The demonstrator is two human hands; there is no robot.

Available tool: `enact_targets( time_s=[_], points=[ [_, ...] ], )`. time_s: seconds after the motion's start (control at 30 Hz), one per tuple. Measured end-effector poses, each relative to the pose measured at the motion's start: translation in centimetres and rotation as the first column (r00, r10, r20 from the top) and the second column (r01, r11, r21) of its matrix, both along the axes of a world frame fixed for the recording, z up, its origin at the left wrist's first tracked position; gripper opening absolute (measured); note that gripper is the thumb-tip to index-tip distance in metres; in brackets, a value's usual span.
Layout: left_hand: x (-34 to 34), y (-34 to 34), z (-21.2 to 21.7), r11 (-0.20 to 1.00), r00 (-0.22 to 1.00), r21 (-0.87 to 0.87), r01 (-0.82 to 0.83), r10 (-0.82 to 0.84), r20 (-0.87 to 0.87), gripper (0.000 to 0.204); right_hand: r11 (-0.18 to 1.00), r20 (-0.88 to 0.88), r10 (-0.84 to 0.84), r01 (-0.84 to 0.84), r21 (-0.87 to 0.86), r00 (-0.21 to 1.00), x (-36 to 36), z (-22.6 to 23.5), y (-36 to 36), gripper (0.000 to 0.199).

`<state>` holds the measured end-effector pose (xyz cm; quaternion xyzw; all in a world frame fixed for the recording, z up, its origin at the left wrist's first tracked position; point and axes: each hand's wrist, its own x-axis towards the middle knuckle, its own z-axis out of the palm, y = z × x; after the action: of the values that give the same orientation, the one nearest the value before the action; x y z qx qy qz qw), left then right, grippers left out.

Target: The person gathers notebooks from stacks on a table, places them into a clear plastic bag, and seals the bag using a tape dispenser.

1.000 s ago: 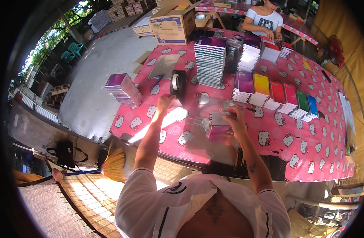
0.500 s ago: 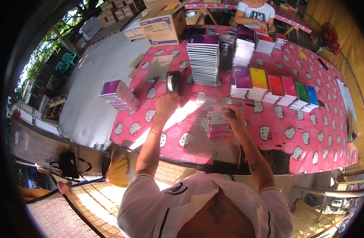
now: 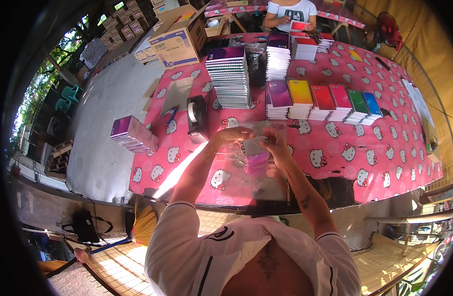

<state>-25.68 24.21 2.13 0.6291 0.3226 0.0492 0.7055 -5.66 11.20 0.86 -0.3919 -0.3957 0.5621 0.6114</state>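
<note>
A small spiral notebook with a purple cover and a pale upper part lies in clear plastic wrap at the table's near side. My right hand pinches its upper right edge. At the upper left edge is my left hand, fingers pressed together; whatever they pinch is too small to make out. A black tape dispenser with a pale roll stands just beyond my left wrist.
Tall notebook stacks and a row of coloured notebooks stand beyond my hands. A purple stack sits at the left edge, a cardboard box at the back left. Across the table a person handles red notebooks.
My left hand has come from beside the tape dispenser to the notebook's upper edge. My right hand keeps hold of the wrapped notebook. The view has shifted, and the person opposite has lifted a red notebook.
</note>
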Motion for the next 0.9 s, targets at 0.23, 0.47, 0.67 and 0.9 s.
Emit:
enact_targets(
  time_s=[0.23, 0.47, 0.67, 0.9],
  points=[
    [3.9, -13.7, 7.2, -0.110, 0.919, 0.993, 0.048, 0.394, -0.001, 0.077, 0.891, -0.233, -0.375, 0.280, -0.356, 0.897, -0.5, -2.5, -4.6, 0.030],
    [2.8, -12.6, 7.5, 0.423, 0.864, 0.869, -0.256, 0.503, 0.009, 0.065, 0.820, -0.714, 0.120, -0.475, -0.320, 0.689, -4.4, -1.3, -9.5, 0.035],
    [-4.2, -16.7, 0.0, 0.682, 0.763, 0.343, -0.646, 0.569, 0.306, 0.090, 0.980, 0.191, 0.192, -0.197, 0.009, 0.963, 1.3, 2.7, -5.7, 0.064],
    [-1.1, -15.4, 5.3, 0.441, 0.842, 0.733, -0.519, 0.414, 0.347, 0.035, 0.978, 0.390, 0.150, -0.193, 0.074, 0.908, 3.2, 3.8, -3.7, 0.046]
  ],
)
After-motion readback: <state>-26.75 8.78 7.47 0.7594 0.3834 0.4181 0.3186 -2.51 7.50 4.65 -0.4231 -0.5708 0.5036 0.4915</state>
